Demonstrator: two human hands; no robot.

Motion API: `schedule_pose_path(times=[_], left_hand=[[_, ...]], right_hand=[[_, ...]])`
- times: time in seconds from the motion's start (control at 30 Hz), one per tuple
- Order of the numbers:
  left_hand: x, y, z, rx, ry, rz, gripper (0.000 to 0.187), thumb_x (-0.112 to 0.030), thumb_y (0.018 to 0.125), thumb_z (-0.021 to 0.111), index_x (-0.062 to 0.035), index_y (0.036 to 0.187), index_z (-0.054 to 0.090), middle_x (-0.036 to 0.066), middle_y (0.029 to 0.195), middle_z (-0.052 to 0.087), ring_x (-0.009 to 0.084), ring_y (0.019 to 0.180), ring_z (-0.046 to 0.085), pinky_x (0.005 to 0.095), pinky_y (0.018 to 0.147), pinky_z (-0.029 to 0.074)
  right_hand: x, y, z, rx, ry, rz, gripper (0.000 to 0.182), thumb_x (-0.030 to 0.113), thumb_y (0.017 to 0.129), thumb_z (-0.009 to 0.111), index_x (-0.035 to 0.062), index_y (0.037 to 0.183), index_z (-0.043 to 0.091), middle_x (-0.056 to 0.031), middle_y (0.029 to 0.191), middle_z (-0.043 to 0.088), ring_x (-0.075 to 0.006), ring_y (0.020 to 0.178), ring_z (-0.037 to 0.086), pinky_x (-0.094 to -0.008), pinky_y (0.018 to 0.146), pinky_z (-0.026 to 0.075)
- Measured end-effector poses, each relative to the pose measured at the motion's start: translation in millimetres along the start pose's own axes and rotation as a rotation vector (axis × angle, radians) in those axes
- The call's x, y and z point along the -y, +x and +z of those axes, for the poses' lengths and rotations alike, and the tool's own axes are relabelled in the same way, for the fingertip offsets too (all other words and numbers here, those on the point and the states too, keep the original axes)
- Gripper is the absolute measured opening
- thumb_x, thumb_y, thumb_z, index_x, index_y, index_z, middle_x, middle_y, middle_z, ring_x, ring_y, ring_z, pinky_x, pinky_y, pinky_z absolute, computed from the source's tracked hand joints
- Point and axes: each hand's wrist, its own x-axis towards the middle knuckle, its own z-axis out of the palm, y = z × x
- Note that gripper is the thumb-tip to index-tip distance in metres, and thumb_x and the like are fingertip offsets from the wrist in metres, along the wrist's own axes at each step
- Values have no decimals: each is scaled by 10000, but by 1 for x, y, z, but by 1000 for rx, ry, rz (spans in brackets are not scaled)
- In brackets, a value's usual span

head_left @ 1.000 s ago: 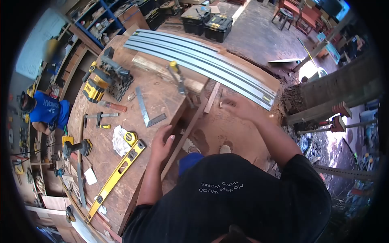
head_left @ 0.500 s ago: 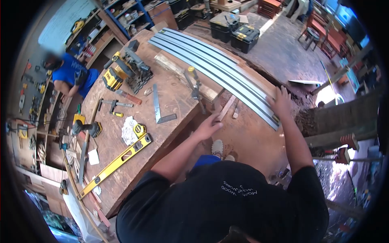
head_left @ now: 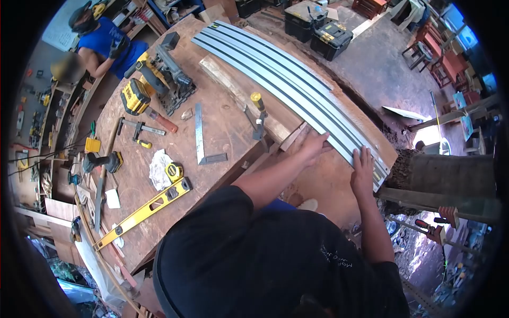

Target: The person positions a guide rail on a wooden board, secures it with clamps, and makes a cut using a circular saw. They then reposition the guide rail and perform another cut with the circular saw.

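Note:
A long silver guide rail with dark stripes [head_left: 275,79] lies over a wooden board [head_left: 366,130] along the bench's far side. My left hand [head_left: 314,147] is at the rail's near edge, thumb on its side and fingers partly hidden below. Flat on the rail's near end, fingers stretched, rests my right hand [head_left: 362,168]. A yellow-handled clamp [head_left: 258,114] stands at the bench edge, left of my left hand.
On the workbench [head_left: 222,138] are a circular saw [head_left: 154,85], a square [head_left: 200,138], a yellow level [head_left: 143,214], a tape measure [head_left: 173,171] and a drill [head_left: 102,161]. Another person in blue [head_left: 108,45] is beyond it. Black toolboxes [head_left: 330,40] stand behind.
My left hand has moved from beside the bench edge to the rail. My right hand now lies on the rail's top near its end. The view has shifted, showing more of the other person.

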Motion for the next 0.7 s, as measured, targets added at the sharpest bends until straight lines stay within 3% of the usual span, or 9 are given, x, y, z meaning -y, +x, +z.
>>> schedule_pose_path(times=[0.13,0.23,0.27,0.4,0.47,0.57,0.6,0.67,0.7], left_hand=[[6,-2,19,106,231,-95,254,-203,964,494,-36,1152,524,83,1009,622,199,904,610,366,850,518],[20,3,31,145,180,-95,280,-244,961,509,-29,1139,526,96,1030,616,195,904,609,365,850,520],[25,8,33,31,129,-90,324,-282,961,512,-21,1153,526,123,1095,603,209,967,609,374,865,514],[-10,32,32,-213,-56,246,515,-352,943,537,-20,1315,412,149,1232,551,254,1108,545,426,957,453],[-28,46,28,-324,-76,230,581,-378,919,570,-4,1328,396,140,1248,540,252,1163,502,438,979,427],[-47,48,39,-292,-101,339,406,-285,929,566,20,1191,514,123,1124,605,241,1012,611,386,893,511],[-47,47,49,-278,-49,367,334,-217,921,548,23,1152,524,134,1057,622,239,910,648,393,765,572],[-46,52,76,-271,51,347,308,-175,902,542,29,1134,525,139,1031,624,231,871,655,393,711,585],[-46,54,95,-265,140,322,285,-133,884,536,34,1115,526,145,1004,626,223,832,662,393,656,598]], right_hand=[[-46,-16,-21,30,14,-23,707,-119,674,425,12,1368,390,-250,1452,286,-411,1381,213,-557,1112,163],[-77,-31,-36,31,48,-60,715,-127,662,419,16,1363,401,-233,1453,298,-393,1387,212,-541,1119,170],[-86,-34,-42,65,81,-58,717,-127,662,424,20,1364,401,-225,1457,295,-386,1389,210,-538,1121,171],[-120,-42,-75,185,156,-66,701,-118,669,449,27,1354,419,-212,1455,314,-366,1389,223,-503,1132,178],[-138,-48,-94,209,224,-70,683,-112,675,456,25,1344,432,-216,1445,332,-367,1382,239,-490,1135,181],[-158,-50,-125,206,291,-94,636,-112,689,453,15,1312,470,-226,1408,387,-378,1346,308,-439,1127,234],[-165,-51,-133,211,347,-86,635,-118,688,447,18,1308,476,-226,1399,400,-379,1328,336,-428,1116,258],[-182,-56,-137,182,408,-38,615,-119,708,472,28,1306,491,-224,1330,487,-337,1267,449,-365,1067,337],[-195,-63,-134,179,410,-43,615,-119,708,472,28,1306,491,-224,1330,487,-337,1267,449,-365,1067,337]])
